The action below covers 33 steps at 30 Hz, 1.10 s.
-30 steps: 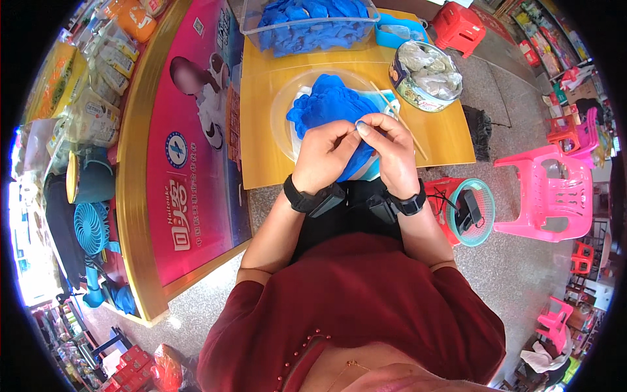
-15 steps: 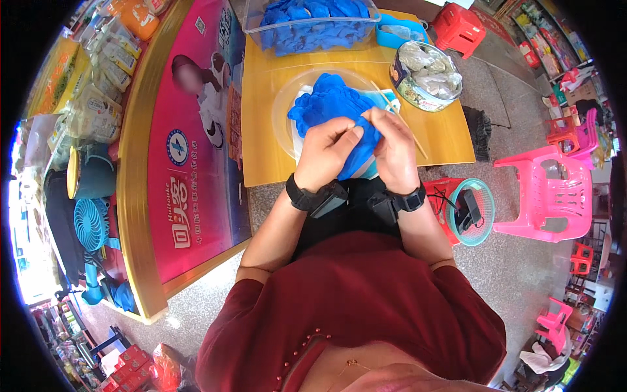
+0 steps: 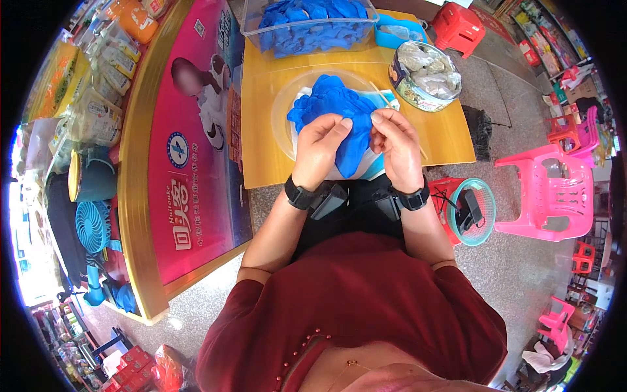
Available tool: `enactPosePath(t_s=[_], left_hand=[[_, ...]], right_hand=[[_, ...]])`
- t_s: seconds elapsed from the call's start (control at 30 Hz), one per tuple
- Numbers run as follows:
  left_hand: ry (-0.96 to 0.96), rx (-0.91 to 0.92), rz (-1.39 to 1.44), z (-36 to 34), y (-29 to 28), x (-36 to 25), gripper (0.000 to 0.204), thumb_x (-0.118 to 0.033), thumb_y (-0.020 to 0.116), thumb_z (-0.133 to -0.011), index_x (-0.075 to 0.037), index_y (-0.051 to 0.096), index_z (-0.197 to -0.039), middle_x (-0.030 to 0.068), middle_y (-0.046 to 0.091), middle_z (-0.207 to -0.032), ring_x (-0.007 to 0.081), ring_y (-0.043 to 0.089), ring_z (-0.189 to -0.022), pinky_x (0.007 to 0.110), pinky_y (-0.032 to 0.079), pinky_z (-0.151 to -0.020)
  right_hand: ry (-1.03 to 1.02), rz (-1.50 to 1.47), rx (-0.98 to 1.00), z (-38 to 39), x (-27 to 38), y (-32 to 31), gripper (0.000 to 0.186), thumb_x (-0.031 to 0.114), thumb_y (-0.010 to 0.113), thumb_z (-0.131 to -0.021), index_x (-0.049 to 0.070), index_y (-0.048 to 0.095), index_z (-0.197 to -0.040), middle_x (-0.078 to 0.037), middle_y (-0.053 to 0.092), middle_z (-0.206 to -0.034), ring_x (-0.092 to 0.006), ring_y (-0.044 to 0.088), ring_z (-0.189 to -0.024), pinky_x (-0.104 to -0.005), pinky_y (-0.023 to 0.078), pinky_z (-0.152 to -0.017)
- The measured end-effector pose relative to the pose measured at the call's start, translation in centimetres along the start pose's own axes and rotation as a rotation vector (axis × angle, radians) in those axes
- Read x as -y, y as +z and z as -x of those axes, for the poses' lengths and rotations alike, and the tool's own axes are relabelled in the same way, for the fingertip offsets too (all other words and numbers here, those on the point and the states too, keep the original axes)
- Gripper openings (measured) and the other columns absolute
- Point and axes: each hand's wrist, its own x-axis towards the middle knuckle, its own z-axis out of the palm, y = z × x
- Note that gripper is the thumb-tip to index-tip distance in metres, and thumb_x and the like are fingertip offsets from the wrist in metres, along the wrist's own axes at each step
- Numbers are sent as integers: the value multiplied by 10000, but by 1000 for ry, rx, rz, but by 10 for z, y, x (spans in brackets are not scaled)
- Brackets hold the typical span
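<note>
A bunch of bright blue thin fabric (image 3: 330,95), layered like petals, lies in a translucent round basin (image 3: 281,124). My left hand (image 3: 319,149) pinches an edge of it between thumb and forefinger, and a pointed fold hangs down between my hands. Just to the right, my right hand (image 3: 401,149) has thumb and forefinger pressed together beside the blue edge; whether anything small is between them cannot be made out. A thin wooden stick (image 3: 383,95) slants across the basin's right side, partly hidden behind my right hand.
On the yellow table (image 3: 261,160) stand a clear bin (image 3: 307,28) of blue pieces, a small blue container (image 3: 388,40) and a round tin (image 3: 424,102) with plastic-wrapped bundles. A counter (image 3: 140,196) borders the left. A pink chair (image 3: 532,189) and a turquoise basket (image 3: 486,222) stand right.
My hands have moved apart: the right has shifted slightly right, off the blue fabric's middle, and the left slightly left. The blue fold between them now shows more fully.
</note>
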Motion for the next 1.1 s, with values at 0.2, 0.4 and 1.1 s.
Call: enactPosePath(t_s=[0.2, 0.4, 1.1], left_hand=[[-116, -15, 206, -6, -4, -7, 203, -159, 568, -933, -30, 638, -792, -30, 609, -705, 32, 519, -613, 188, 405, -550], [-47, -14, 190, -11, -8, 4, 186, -185, 552, -949, -26, 648, -932, 31, 641, -798, 68, 553, -604, 207, 425, -520], [-5, -12, 83, -9, -4, 3, 208, -236, 559, -964, -57, 630, -887, -62, 550, -681, 28, 439, -585, 191, 370, -526]], right_hand=[[-490, 572, 72, 5, 11, 2, 248, 26, 657, -774, 89, 657, -1014, -37, 612, -1028, -142, 566, -875, -254, 460, -719], [-937, 1020, 247, 3, 13, 9, 262, 35, 720, -692, 124, 707, -937, -79, 639, -1048, -310, 550, -1038, -409, 429, -889], [-103, 155, 149, 6, -5, 5, 210, 227, 621, -919, 22, 658, -944, -28, 649, -789, -87, 573, -690, -225, 446, -623]])
